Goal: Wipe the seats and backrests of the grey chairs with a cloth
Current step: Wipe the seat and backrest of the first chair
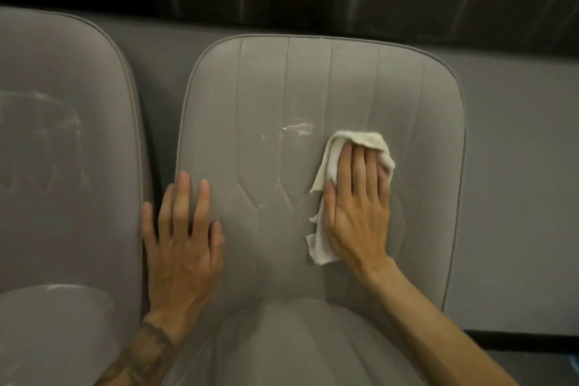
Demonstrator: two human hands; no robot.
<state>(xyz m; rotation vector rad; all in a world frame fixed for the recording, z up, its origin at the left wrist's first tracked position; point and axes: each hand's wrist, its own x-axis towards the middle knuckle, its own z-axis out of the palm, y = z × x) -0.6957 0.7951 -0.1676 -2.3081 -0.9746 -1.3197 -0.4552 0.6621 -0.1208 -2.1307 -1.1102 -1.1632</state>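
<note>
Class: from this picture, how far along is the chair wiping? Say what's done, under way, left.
Probably done: left chair, streaked on backrest and seat. Under way: right hand presses cloth on the right chair's backrest; left hand braces it. Likely left: its seat.

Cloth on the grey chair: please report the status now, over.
Right hand flat, pressing white cloth on backrest. Left hand flat, bracing backrest's left edge. Wet streaks left of cloth; nothing blocks it.
</note>
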